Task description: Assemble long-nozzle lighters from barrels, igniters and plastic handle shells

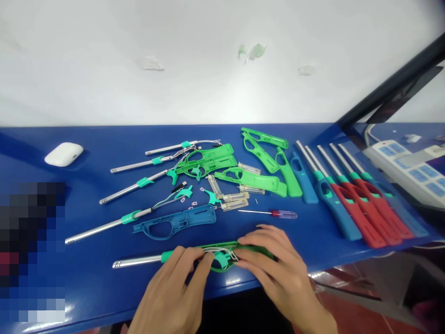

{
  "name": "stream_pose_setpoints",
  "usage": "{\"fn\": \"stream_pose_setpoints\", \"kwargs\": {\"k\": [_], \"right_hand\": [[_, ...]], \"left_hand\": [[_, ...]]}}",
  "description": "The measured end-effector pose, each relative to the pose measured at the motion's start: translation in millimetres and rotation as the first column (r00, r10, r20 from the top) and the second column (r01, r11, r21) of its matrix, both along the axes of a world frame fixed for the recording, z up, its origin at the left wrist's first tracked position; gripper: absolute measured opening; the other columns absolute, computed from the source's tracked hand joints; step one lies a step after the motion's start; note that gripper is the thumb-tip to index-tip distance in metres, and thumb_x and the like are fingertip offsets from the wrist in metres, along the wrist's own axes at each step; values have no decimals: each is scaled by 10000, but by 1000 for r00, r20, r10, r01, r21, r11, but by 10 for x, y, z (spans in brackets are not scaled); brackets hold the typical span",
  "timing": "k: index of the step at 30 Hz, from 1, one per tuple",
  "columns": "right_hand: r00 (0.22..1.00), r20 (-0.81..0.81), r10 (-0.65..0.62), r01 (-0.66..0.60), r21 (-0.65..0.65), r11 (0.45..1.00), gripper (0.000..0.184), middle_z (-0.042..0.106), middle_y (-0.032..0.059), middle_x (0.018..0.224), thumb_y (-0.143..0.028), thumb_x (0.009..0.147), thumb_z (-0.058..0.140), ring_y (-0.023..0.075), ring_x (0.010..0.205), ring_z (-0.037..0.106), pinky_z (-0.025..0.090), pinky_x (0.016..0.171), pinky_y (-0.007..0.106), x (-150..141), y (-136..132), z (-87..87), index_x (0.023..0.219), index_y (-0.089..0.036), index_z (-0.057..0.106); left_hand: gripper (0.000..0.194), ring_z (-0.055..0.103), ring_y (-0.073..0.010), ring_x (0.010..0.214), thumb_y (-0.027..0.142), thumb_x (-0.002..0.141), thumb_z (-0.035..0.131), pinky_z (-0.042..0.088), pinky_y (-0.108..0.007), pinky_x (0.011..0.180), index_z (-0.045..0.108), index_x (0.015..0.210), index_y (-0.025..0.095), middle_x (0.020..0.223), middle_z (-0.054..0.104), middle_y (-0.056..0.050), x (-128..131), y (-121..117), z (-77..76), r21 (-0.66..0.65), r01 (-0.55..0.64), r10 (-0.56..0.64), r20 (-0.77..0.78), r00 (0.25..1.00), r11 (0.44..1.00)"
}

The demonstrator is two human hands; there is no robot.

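Green plastic, thin and probably light, forms the half-shell (225, 245) lying hollow side up at the near edge of the table (90, 297); a metal tube (139, 262) runs out of it to the left through a teal collar (167, 256), and a teal trigger (221, 260) and fine white wires (231, 254) sit at its middle. Left hand (177, 283) is closed on the shell just beside the collar; right hand (278, 264) grips the shell's right end, its fingertips bunched by the wires (the fingers hide exactly what they pinch). By its look, the shell should be stiff but slick, the tube rigid and smooth, the wires limp and easiest to damage; the safest hold seems to be the collar and the shell's outer walls.

Glossy blue, the table reaches to a white wall (201, 93) with torn scraps (257, 50) on it; beyond the hands lie a blue half-shell (184, 221), clear cartridges (235, 204), a screwdriver (283, 214) and more green shells (257, 181); red lighters (368, 213) line up to the right, near a white power strip (413, 171); a white case (64, 154) sits far left; reddish floor (361, 306) shows at near right.
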State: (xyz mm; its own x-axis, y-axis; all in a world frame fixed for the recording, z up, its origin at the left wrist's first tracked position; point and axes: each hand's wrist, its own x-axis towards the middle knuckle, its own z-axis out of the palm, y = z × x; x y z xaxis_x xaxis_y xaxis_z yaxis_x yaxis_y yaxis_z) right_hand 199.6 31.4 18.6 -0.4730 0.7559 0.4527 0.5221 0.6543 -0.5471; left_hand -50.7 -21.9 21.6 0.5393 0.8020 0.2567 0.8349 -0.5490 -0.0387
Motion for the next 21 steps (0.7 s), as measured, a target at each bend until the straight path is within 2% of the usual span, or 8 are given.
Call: {"fn": "stream_pose_setpoints", "kwargs": {"k": [4, 7, 10, 14, 21], "right_hand": [[999, -53, 13, -14, -8, 1000, 206, 729, 48, 1113, -101, 950, 731, 180, 1033, 656, 488, 1033, 448, 1, 11, -3, 1125, -207, 751], [996, -89, 9, -10, -15, 1000, 235, 733, 38, 1108, -73, 942, 729, 180, 1044, 649, 500, 1012, 441, -11, 22, 9, 1125, -217, 758], [993, -114, -3, 1, -22, 1000, 240, 743, 32, 1076, -57, 941, 721, 175, 1028, 656, 512, 988, 425, -28, 31, 23, 1120, -211, 763], [995, -102, -22, 19, -30, 999, 215, 750, 27, 1049, -63, 953, 708, 167, 998, 671, 507, 1005, 416, -54, 9, 38, 1110, -200, 760], [989, -59, -135, 136, 17, 991, 200, 754, 56, 1071, -25, 962, 662, 187, 1083, 657, 528, 982, 357, -129, -106, 72, 1094, -160, 727]], "left_hand": [[405, 624, -227, 973, -6, 959, 428, 566, -353, 820, 704, 1192, 178, 1078, 719, -41, 71, 81, 16, -39, -46, 54, 222, 974, 998], [283, 571, -213, 972, 30, 983, 518, 529, -333, 815, 697, 1147, 176, 1070, 688, -49, 103, 137, 1, -85, -59, 84, 337, 938, 995], [200, 544, -201, 982, 65, 995, 576, 498, -329, 860, 684, 1129, 168, 1067, 675, -47, 124, 169, -35, -101, -56, 91, 393, 915, 993], [182, 541, -190, 967, 50, 1002, 569, 464, -326, 881, 676, 1095, 163, 1031, 671, -40, 157, 191, -65, -88, -57, 90, 434, 896, 994], [170, 543, -177, 913, -2, 996, 539, 455, -322, 846, 648, 1028, 124, 973, 650, -60, 249, 217, -27, -32, -103, 105, 507, 856, 994]]}}
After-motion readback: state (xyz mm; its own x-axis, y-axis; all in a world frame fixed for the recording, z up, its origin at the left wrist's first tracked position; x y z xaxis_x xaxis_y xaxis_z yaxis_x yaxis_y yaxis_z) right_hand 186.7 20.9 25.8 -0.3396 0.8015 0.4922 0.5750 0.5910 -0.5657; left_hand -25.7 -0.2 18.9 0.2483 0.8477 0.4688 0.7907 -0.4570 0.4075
